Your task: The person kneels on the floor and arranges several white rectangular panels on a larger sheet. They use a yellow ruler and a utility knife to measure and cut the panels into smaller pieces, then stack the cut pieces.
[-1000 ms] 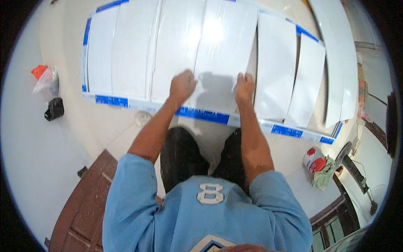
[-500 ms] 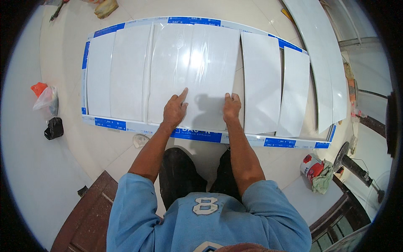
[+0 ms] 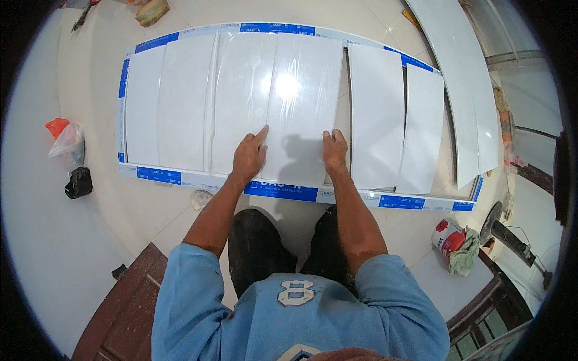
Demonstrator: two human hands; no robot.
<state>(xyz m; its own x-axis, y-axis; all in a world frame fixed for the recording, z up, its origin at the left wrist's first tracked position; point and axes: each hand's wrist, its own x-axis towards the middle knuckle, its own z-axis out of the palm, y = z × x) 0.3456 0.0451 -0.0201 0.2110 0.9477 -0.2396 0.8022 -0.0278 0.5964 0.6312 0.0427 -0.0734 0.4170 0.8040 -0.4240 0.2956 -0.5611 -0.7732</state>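
A rectangular frame (image 3: 157, 175) wrapped in blue-and-white film lies on the floor with white panels inside. My left hand (image 3: 253, 147) rests on a middle panel (image 3: 241, 81), index finger stretched along a seam and the other fingers bent, holding nothing. My right hand (image 3: 333, 144) grips the edge of the glossy panel (image 3: 301, 99) beside it, beside a narrow gap. To the right of that gap lie two more panels (image 3: 376, 102), slightly skewed. My dark-trousered knees are below the frame's near edge.
Long boards (image 3: 457, 102) lie right of the frame. A red-and-white bucket with cloth (image 3: 448, 240) and a black standing appliance (image 3: 506, 237) are lower right. Bags (image 3: 67, 147) sit by the left wall, a brown door (image 3: 123, 301) lower left, a yellowish bundle (image 3: 153, 13) at the top.
The view has shifted, showing more floor beyond the frame. My left hand has uncurled its index finger onto the panel since a second ago. My right hand stays at the panel edge.
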